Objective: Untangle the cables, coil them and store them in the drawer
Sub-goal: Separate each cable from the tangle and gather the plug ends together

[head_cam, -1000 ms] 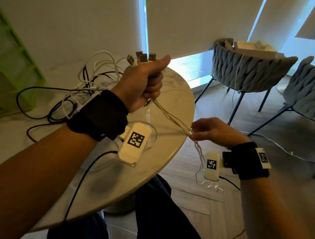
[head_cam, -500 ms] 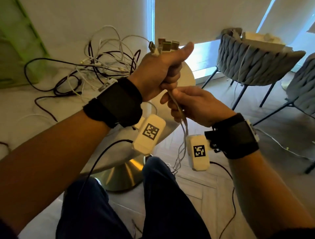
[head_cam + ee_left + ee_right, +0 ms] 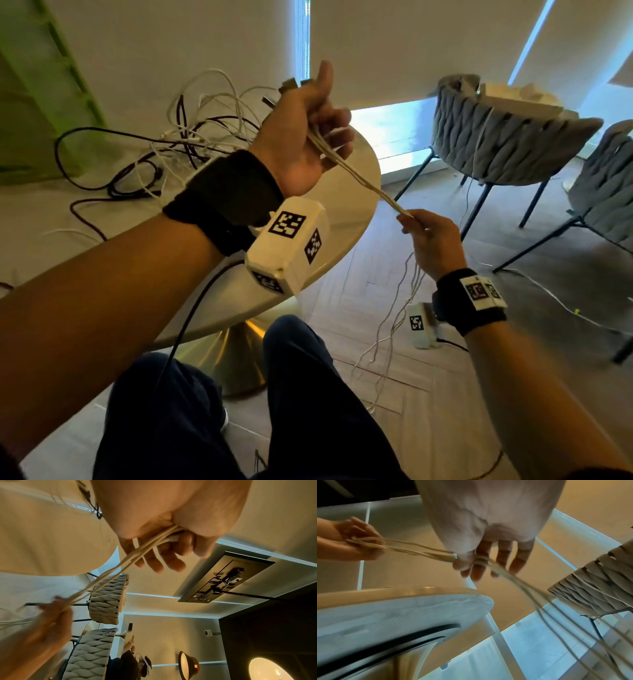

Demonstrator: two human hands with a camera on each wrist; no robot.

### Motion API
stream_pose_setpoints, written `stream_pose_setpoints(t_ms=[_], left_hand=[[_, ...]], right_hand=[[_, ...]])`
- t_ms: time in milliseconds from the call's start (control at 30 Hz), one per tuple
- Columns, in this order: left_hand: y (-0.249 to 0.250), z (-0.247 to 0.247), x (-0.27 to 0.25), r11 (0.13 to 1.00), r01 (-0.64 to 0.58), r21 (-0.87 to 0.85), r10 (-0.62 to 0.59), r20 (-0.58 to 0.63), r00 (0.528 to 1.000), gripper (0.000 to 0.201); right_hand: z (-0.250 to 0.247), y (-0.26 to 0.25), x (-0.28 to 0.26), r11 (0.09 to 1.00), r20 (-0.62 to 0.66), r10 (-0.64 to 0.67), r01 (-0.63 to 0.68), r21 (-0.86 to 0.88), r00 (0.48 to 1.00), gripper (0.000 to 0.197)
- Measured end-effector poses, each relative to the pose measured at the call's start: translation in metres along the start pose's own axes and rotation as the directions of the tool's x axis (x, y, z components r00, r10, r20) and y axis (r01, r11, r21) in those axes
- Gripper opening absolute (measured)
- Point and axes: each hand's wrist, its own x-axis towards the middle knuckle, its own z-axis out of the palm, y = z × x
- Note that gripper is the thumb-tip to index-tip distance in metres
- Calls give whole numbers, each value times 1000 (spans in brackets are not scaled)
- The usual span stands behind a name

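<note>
Left hand (image 3: 305, 137) raised above the round white marble-look table (image 3: 356, 192), thumb up, fingers curled round a bundle of thin white cables (image 3: 359, 176). Metal USB plug ends (image 3: 289, 84) stick out above the fist, beside the thumb. Left wrist view confirms it: cable strands run through the closed palm and out past the fingers (image 3: 164, 561).

From the fist the bundle runs taut, down and to the person's right, to the right hand (image 3: 431, 240), which is held off the table edge over the floor. Right hand pinches the bundle between thumb and fingertips; right wrist view shows the strands passing under the thumb and across the fingers (image 3: 477, 566), somewhat blurred. Below that grip the loose cable tails (image 3: 394, 329) hang apart and trail to the grey herringbone wood floor (image 3: 445, 394).

On the tabletop behind the left hand: a tangled heap of black and white cables (image 3: 191, 137), untouched, loops sprawling toward the far left. One black strand arcs wide to the left.

Both wrists carry black straps with white marker-tagged camera boxes. Two grey woven-back chairs (image 3: 507, 144) stand on the right, well apart from the table; a white cord hangs off the nearer one. A pale green frame (image 3: 44, 102) stands at far left. No drawer in any view.
</note>
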Motion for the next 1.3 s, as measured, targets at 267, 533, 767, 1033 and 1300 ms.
stream_pose_setpoints(t_ms=[267,533,767,1033,1300], left_hand=[[25,-16,12,995,-11,96,-2,131,991,46],[52,-70,9,983,-80,167,88,-43,995,31],[71,-111,2,965,-57,255,98,-153,983,33],[87,-126,16,974,-189,129,216,-254,943,33],[103,-165,5,962,-169,214,215,-215,953,23]], right_hand=[[-42,-100,12,973,608,-5,145,-181,794,31],[30,-239,81,898,300,-431,437,51,851,37],[88,-301,94,799,478,-578,577,167,662,29],[95,-334,104,850,622,-483,499,166,616,40],[99,-304,116,854,631,-430,517,53,645,58]])
